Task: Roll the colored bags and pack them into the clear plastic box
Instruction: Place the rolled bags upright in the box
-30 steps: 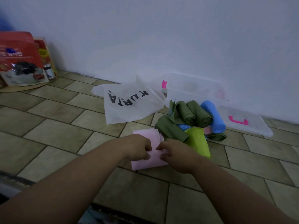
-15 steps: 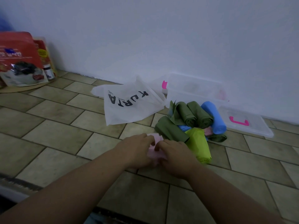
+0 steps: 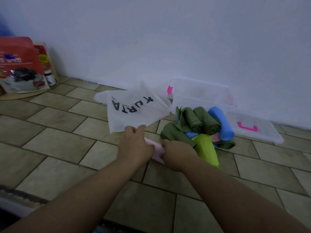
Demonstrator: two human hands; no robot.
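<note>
A pale pink bag (image 3: pixel 158 151), rolled into a short tube, lies on the tiled floor between my hands. My left hand (image 3: pixel 134 145) grips its left end and my right hand (image 3: pixel 176 155) grips its right end; most of the roll is hidden under them. Just right of my right hand lies a lime green bag (image 3: pixel 207 148). Behind it is a pile of rolled bags: dark green rolls (image 3: pixel 202 120), a blue roll (image 3: pixel 220 123) and a bit of pink. The clear plastic box (image 3: pixel 202 96) stands open against the wall behind the pile.
A white bag printed KURTA (image 3: pixel 133 108) lies left of the box. The box's clear lid (image 3: pixel 254 126) with a pink handle rests on the floor to the right. Red food packets (image 3: pixel 18 64) lean on the wall at far left.
The pink bag lay mostly flat a second ago; both hands have rolled it forward, away from me, into a tight tube and shifted towards the white bag.
</note>
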